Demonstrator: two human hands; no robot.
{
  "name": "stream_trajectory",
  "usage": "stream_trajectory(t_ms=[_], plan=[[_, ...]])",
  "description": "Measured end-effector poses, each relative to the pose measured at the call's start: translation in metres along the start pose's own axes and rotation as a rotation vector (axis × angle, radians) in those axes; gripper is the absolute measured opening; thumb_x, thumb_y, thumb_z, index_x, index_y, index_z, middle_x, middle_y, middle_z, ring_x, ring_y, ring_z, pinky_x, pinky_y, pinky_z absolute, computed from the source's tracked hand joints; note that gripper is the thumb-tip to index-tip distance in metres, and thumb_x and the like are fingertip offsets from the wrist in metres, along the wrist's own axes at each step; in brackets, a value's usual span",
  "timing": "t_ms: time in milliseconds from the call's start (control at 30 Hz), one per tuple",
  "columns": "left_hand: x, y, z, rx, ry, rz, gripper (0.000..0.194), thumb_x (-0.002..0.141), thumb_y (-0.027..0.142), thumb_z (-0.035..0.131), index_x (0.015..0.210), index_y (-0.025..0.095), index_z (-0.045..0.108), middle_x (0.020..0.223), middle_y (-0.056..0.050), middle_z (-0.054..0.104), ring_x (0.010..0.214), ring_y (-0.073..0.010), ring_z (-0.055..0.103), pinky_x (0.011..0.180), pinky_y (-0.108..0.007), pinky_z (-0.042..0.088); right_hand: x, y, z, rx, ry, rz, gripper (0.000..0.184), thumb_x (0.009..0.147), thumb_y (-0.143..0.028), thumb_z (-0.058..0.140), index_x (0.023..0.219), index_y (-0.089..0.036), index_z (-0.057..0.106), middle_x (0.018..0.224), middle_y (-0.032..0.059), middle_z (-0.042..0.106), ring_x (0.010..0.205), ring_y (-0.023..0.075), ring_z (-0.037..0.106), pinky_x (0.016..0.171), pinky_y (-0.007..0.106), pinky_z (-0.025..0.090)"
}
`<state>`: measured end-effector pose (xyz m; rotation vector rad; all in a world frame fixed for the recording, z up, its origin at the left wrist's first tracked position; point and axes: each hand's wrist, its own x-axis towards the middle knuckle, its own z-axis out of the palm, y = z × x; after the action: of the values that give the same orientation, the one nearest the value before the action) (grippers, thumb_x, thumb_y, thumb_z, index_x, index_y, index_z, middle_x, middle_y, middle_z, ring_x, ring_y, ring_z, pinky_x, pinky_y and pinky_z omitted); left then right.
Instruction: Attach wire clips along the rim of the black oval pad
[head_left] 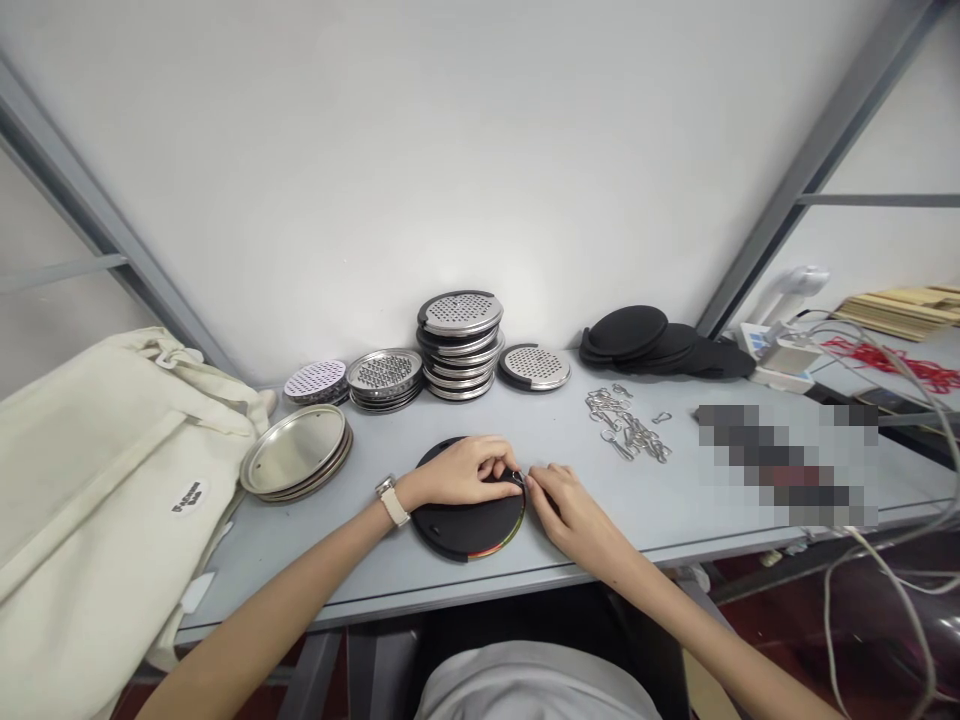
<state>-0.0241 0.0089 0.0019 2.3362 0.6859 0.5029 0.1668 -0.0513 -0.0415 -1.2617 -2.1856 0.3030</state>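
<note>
A round black disc (469, 520) with a shiny metal rim lies on the grey table (675, 500) near its front edge. My left hand (465, 470), with a watch on the wrist, rests on top of the disc, fingers curled and pinching at its right edge. My right hand (566, 505) meets it from the right, fingertips pinched together at the same spot on a small metal piece (519, 478) that I cannot name.
Stacks of perforated metal discs (459, 345) stand at the back, with plain metal plates (300, 452) to the left. Black pads (652, 340) and a heap of small metal clips (626, 425) lie at the right. A cream cloth bag (97, 470) covers the left end. Cables hang at the right.
</note>
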Motion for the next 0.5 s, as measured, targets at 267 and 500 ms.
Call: stream_trajectory(t_ms=[267,500], plan=[[0.0000,0.0028,-0.0013,0.024,0.008,0.023,0.018,0.082,0.026,0.064,0.095,0.016,0.058,0.077,0.003,0.050,0.067,-0.0090,0.045,0.064,-0.021,0.038,0.0000,-0.0027,0.0014,-0.043,-0.009,-0.018,0.028,0.098,-0.018,0.032,0.073,-0.020,0.045,0.071,0.0031,0.055,0.070,0.0192,0.048,0.070,0.033,0.038],[-0.0004,0.0045,-0.0024,0.037,-0.012,-0.005,0.020,0.083,0.031,0.062,0.098,0.017,0.063,0.081,0.000,0.052,0.067,-0.0100,0.045,0.063,-0.022,0.038,-0.0004,-0.0021,0.0009,-0.031,0.003,-0.031,0.027,0.098,-0.017,0.034,0.076,-0.020,0.049,0.074,0.0037,0.057,0.072,0.0195,0.050,0.070,0.032,0.039]])
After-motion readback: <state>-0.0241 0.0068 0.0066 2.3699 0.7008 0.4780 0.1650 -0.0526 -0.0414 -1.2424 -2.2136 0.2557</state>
